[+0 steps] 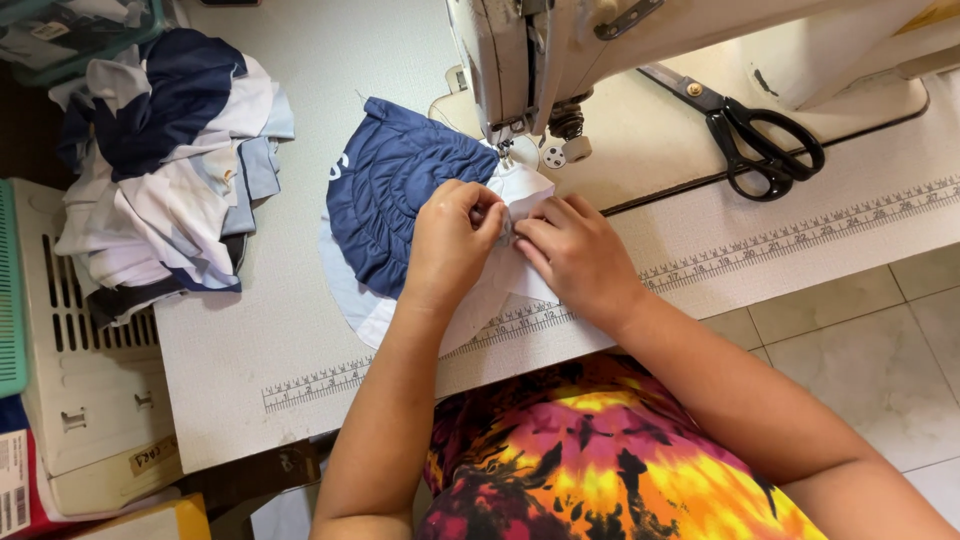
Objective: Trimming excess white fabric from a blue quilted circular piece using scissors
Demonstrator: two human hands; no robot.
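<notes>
A navy blue fabric piece (390, 195) with gathered folds lies on the sewing table, joined to a white fabric piece (525, 190) that runs toward the presser foot (508, 148) of a cream sewing machine (520, 50). My left hand (450, 240) pinches the fabric edge where navy meets white. My right hand (575, 255) presses on the white fabric just beside it, fingertips touching those of the left hand. Both hands sit directly in front of the needle.
Black scissors (755, 135) lie on the machine bed to the right. A heap of navy, white and pale blue fabric pieces (165, 160) sits at the table's left. A ruler strip (800, 235) runs along the table's front edge. White plastic crates (75, 350) stand at left.
</notes>
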